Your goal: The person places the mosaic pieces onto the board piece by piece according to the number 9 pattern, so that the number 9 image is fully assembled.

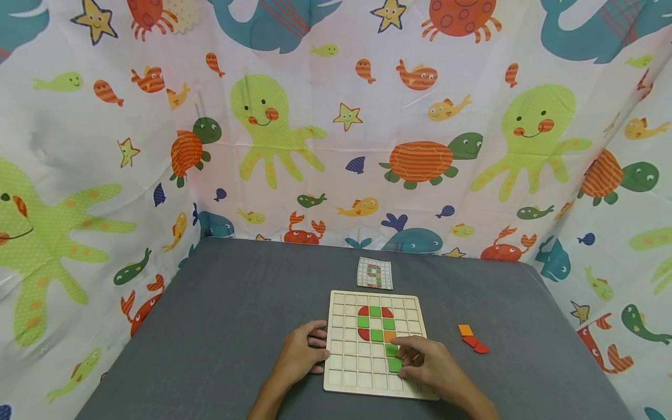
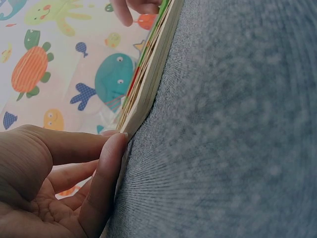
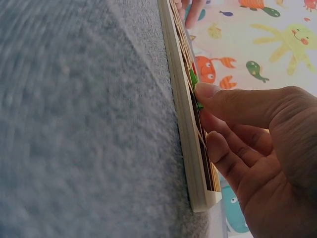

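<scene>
A pale wooden grid board (image 1: 346, 363) lies on the dark grey table. On it, red quarter-round, green square and orange square tiles form a nine-like figure. My left hand (image 1: 298, 356) is at its left side, thumb and forefinger gripping the rim; in the left wrist view the fingertips (image 2: 116, 141) meet at the board's edge. Over the lower right cells, my right hand (image 1: 433, 366) has thumb and fingers at a green square tile (image 1: 395, 365). The right wrist view shows the thumb against that green tile (image 3: 199, 105). Another green tile (image 1: 391, 350) sits just above, partly covered by the fingers.
Behind the board lies a small pattern card (image 1: 374, 273) with a similar coloured figure on a grid. To the right are a loose orange square (image 1: 465, 330) and red pieces (image 1: 481, 348). A sea-animal curtain (image 1: 336, 175) surrounds the table's back and sides.
</scene>
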`<move>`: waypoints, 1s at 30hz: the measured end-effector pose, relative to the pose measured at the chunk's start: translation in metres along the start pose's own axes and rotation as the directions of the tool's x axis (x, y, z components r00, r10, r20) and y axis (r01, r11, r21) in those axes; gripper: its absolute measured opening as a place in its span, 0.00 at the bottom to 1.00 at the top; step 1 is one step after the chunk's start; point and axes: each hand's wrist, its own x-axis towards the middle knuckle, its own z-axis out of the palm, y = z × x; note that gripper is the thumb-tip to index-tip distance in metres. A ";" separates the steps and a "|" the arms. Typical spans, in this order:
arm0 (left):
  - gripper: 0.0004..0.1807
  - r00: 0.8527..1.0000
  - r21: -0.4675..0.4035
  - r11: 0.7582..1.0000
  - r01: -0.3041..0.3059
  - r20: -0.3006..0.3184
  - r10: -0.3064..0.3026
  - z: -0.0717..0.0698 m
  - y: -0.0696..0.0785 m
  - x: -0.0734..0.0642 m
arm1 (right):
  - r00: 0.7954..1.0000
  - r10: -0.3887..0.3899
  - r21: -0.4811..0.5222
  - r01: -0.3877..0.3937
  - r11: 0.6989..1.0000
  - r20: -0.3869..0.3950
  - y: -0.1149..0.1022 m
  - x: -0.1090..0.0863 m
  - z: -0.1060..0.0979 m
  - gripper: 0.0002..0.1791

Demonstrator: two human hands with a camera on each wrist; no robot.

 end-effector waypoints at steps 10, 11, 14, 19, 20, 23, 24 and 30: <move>0.36 1.000 -0.006 1.000 -0.001 0.001 0.001 0.000 0.002 -0.002 | 1.000 -0.012 0.034 0.012 0.999 -0.004 -0.003 0.000 0.001 0.29; 0.36 1.000 -0.007 1.000 -0.001 0.001 0.001 0.000 0.002 -0.002 | 1.000 -0.010 0.036 0.010 0.999 -0.007 -0.003 0.000 0.001 0.29; 0.36 1.000 -0.012 1.000 -0.001 0.001 0.001 0.000 0.002 -0.002 | 1.000 0.010 0.030 -0.009 1.000 -0.016 -0.003 0.000 0.001 0.29; 0.36 1.000 -0.012 1.000 0.008 0.004 -0.008 0.000 0.002 -0.002 | 0.999 0.016 0.008 -0.015 1.000 -0.032 -0.004 0.002 0.000 0.27; 0.36 1.000 -0.010 1.000 0.009 0.005 -0.009 0.000 0.002 -0.001 | 0.999 0.012 0.005 -0.012 1.000 -0.037 -0.004 0.002 -0.001 0.27; 0.36 1.000 -0.006 1.000 0.008 0.007 -0.008 0.000 0.002 -0.002 | 0.998 -0.007 -0.011 0.006 1.000 -0.065 -0.004 0.003 -0.002 0.26; 0.36 1.000 -0.005 1.000 0.004 0.007 -0.004 0.000 0.001 -0.002 | 0.997 -0.011 -0.013 0.010 1.000 -0.075 -0.004 0.004 -0.003 0.26; 0.36 1.000 -0.004 1.000 -0.003 0.004 0.003 0.000 0.000 -0.001 | 0.987 -0.031 -0.019 0.028 0.999 -0.155 -0.003 0.005 -0.007 0.26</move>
